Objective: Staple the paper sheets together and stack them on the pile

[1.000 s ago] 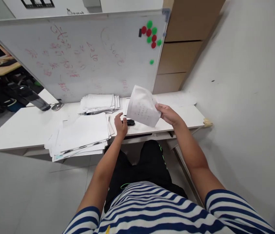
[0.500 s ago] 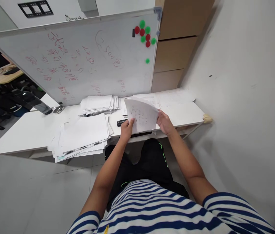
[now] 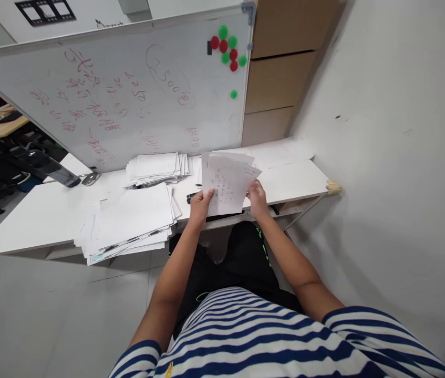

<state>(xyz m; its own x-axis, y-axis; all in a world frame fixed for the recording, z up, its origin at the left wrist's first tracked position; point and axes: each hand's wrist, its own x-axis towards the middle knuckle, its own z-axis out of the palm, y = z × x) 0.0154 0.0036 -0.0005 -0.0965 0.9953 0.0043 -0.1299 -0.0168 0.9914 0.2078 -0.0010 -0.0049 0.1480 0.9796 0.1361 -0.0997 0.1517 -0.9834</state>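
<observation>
Handwritten sheets of paper [image 3: 225, 178] are held up over the desk's front edge, with corners fanned apart at the upper right. My left hand [image 3: 200, 209] grips their lower left side, thumb lying on the front face. At the right edge my right hand [image 3: 257, 199] has its fingers curled in against the sheets; the fingertips are slightly blurred. Just behind my left hand, a black stapler-like object [image 3: 189, 198] shows only in part. A large stack of papers [image 3: 135, 218] lies left of my left hand, overhanging the desk edge.
A second paper stack [image 3: 153, 168] sits farther back on the white desk [image 3: 41, 215]. Behind stands a whiteboard [image 3: 127, 94] with red writing and round magnets. A dark bottle [image 3: 54, 170] leans at the left. Cardboard boxes [image 3: 277, 79] and a wall bound the right side.
My right hand has moved a little left and down along the sheets' edge. The top sheet, curved before, now lies flatter, and more sheet corners show behind it.
</observation>
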